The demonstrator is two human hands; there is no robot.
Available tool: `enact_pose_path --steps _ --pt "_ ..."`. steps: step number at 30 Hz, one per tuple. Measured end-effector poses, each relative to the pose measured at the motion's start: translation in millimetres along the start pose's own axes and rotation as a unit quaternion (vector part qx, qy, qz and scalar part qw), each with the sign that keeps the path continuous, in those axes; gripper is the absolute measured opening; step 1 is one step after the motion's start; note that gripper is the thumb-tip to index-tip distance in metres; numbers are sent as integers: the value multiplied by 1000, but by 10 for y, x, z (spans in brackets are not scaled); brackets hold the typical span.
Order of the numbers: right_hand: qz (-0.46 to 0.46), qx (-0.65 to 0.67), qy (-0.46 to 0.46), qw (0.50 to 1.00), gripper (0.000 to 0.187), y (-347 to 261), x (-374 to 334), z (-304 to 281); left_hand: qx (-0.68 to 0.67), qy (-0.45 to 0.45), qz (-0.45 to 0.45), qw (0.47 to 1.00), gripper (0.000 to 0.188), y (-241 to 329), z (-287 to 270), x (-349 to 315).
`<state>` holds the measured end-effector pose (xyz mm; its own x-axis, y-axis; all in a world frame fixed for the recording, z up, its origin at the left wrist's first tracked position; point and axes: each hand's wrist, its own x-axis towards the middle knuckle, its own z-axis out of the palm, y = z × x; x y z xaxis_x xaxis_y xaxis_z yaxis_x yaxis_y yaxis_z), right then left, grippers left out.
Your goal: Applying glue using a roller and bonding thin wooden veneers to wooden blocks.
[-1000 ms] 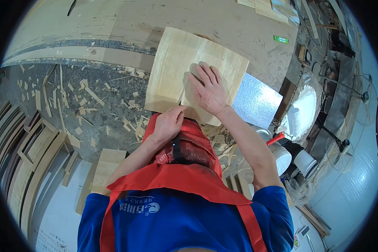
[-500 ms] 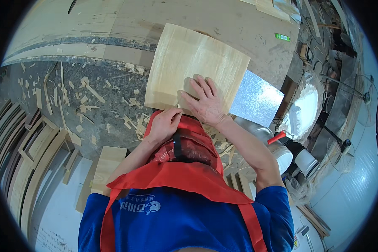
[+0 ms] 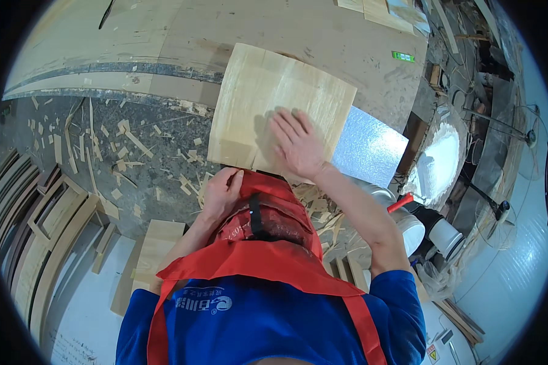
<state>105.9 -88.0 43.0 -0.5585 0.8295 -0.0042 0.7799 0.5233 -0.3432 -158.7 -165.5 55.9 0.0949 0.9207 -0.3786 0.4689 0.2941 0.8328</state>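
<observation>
A pale thin wooden panel (image 3: 249,91) lies tilted on the worktable, its near edge reaching over the table's front. On its right half rests my right hand (image 3: 298,145), palm down with the fingers stretched out. My left hand (image 3: 223,192) is closed just below the panel's near left edge, thumb pressed against curled fingers. What it pinches, if anything, is too small to make out. A short dark slit shows in the near edge between the two hands. Under the panel's right side, a shiny silver-blue sheet (image 3: 371,146) sticks out.
A small green level (image 3: 403,56) lies on the worktable (image 3: 195,27) at the far right. Wood scraps litter the dark floor (image 3: 164,128). Curved wooden frames (image 3: 64,225) stand at left. A red-handled tool (image 3: 400,202) and white buckets (image 3: 444,236) are at right.
My left hand has slid leftward along the panel's near edge. My right hand stays on the panel, its fingers now closer together. The panel sits slightly nearer and left in view.
</observation>
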Motion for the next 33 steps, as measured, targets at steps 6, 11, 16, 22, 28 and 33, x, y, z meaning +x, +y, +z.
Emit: enact_pose_path --steps 6,11,16,22,28,33 --pt "29 -42 33 998 65 361 412 -17 42 0 22 999 13 8 -47 -24" --pt "57 -52 66 995 63 524 603 -29 58 -5 -13 998 15 -8 -95 -47" --pt "50 -54 60 995 63 476 514 -5 -60 -11 -164 985 19 -41 -72 -47" --pt "-30 1 20 999 64 -32 89 -9 -446 -36 -349 824 20 -233 31 136" --pt "25 94 62 993 58 -296 -328 3 -513 -105 -362 771 17 -380 124 165" --pt "95 126 105 982 55 -395 -415 -28 -539 -151 -382 735 14 -378 106 192"
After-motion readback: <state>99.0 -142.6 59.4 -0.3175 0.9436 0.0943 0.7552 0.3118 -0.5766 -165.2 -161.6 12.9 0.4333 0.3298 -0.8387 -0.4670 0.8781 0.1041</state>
